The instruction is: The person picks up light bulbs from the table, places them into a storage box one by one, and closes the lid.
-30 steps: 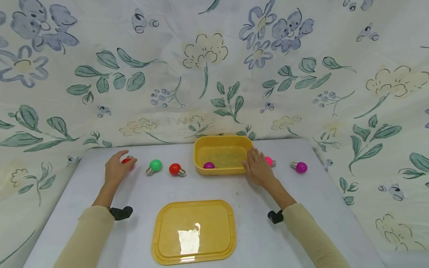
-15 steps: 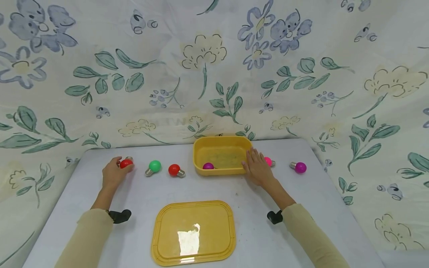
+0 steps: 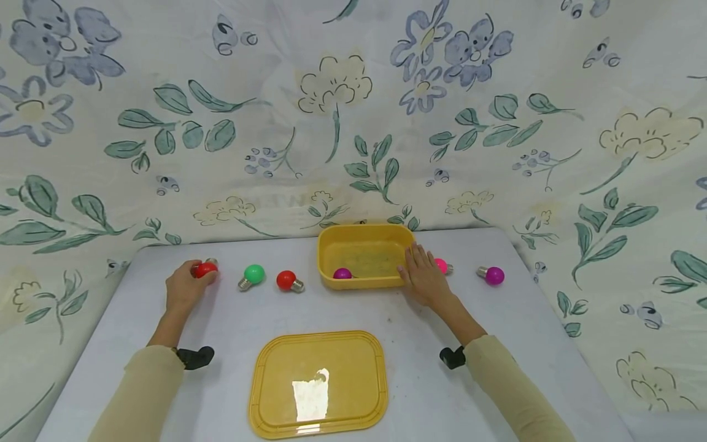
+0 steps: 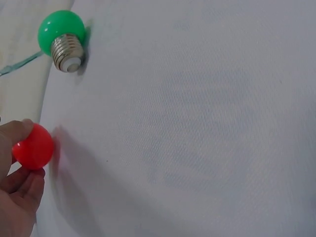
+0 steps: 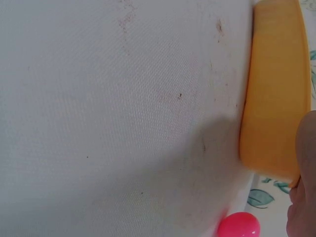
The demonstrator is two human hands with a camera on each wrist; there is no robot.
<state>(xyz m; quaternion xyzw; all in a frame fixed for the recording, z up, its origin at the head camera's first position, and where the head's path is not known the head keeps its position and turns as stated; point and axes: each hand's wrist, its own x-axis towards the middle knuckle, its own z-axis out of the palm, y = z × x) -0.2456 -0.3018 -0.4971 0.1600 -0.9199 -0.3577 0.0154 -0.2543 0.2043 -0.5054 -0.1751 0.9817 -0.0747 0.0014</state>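
At the table's far left, my left hand (image 3: 184, 285) pinches a red light bulb (image 3: 207, 269) by its round globe. In the left wrist view the thumb and fingertips press on opposite sides of that red bulb (image 4: 34, 147). A green light bulb (image 3: 254, 274) lies just right of this hand, and a second red bulb (image 3: 286, 280) beyond it. My right hand (image 3: 428, 279) rests with straight fingers on the right end of a yellow plastic box (image 3: 361, 283). Inside the box, at its front left, sits a purple bulb (image 3: 342, 274).
A pink bulb (image 3: 440, 266) lies partly behind my right hand, and another purple bulb (image 3: 494, 276) farther right. The flat yellow lid (image 3: 317, 393) lies in front of the box. A floral cloth (image 3: 331, 172) hangs behind the table's far edge.
My left hand has come down a little, and its fingers, earlier spread over the red bulb, now hold it. The right hand has stayed on the box.
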